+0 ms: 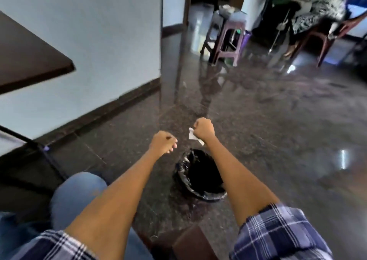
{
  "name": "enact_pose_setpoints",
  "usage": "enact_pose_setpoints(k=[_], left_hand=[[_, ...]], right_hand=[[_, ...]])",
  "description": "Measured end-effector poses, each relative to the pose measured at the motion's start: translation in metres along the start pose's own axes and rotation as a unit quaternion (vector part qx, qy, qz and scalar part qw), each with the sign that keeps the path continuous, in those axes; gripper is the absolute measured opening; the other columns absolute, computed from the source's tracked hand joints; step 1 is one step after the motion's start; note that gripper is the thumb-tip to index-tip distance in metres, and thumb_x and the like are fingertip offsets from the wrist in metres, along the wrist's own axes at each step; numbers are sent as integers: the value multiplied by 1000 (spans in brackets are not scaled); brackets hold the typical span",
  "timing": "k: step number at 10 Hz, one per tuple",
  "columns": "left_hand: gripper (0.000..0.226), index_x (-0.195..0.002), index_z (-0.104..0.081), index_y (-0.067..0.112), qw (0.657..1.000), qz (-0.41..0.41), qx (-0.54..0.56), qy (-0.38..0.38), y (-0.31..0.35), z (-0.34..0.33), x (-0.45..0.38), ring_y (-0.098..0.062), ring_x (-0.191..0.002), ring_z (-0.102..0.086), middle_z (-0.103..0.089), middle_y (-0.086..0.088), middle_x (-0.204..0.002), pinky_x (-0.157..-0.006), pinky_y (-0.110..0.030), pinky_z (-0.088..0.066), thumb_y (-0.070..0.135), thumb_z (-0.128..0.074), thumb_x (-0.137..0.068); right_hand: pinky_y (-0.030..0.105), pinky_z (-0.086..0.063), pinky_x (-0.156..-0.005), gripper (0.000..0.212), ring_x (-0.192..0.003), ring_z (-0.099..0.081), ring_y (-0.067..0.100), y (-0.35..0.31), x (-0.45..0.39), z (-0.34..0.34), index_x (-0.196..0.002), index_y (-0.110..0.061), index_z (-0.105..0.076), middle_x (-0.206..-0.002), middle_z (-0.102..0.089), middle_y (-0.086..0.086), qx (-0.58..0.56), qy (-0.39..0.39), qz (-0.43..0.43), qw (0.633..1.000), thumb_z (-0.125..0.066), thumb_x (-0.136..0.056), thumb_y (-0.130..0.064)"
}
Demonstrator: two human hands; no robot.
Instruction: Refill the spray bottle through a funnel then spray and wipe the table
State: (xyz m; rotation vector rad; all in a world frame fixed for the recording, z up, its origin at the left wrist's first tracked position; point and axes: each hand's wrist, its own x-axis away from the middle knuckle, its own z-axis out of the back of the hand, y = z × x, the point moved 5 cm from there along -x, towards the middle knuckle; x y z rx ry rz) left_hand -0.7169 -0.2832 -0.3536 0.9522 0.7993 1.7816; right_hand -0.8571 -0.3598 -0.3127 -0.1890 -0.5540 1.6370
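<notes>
Dark speckled stone floor (258, 120), glossy, with window glare; pale wall (89, 31) with dark skirting beyond the bin. Your landmark is the black-lined waste bin (200, 192) standing on the floor between your forearms.

Your right hand (204, 129) hangs above the bin's far rim, fingers curled into a fist around a small white tissue (193, 135); a crumpled corner pokes out on the thumb side and toward the wrist. Your left hand (163, 141) is just beside it, over the floor left of the bin, fingers loosely curled and holding nothing that shows. The two hands are apart, not touching.

Table (29, 61) corner, dark brown, well left of the bin and above it. Your knee in blue jeans (77, 192) sits left of the bin. Plaid sleeves (278, 232) at both elbows. Far beyond the bin: a purple plastic stool (230, 41) and a seated person (321, 7), blurred.
</notes>
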Motion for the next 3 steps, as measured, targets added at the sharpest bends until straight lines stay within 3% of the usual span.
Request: enact_pose_setpoints(k=[1,2,3], left_hand=[[20,-81,-68,9,998,16,-28,-61,-21,-42,-5,-1,-41,-54,-63,5,-60,-43,-15,-46,9,-51,-91],[17,-91,-67,8,995,26,-48,-83,-31,-53,-9,-10,-53,-58,-67,-1,-71,-50,-21,-49,11,-51,-93],[22,-108,-66,6,994,23,-82,-69,-27,-49,-19,-22,-75,-66,-70,-11,-97,-66,-30,-55,14,-53,-92]], right_hand=[[34,-48,-87,27,-111,-58,35,59,-6,-30,-109,-1,-62,-116,-62,18,-34,-18,-60,997,-63,-88,-17],[36,-47,-84,29,-110,-58,34,92,-3,-57,-112,-4,-56,-117,-62,17,-42,-20,-106,993,-59,-84,-11],[34,-46,-81,34,-112,-57,33,99,-7,-68,-118,-4,-52,-120,-60,16,-51,-16,-122,991,-58,-86,-13]])
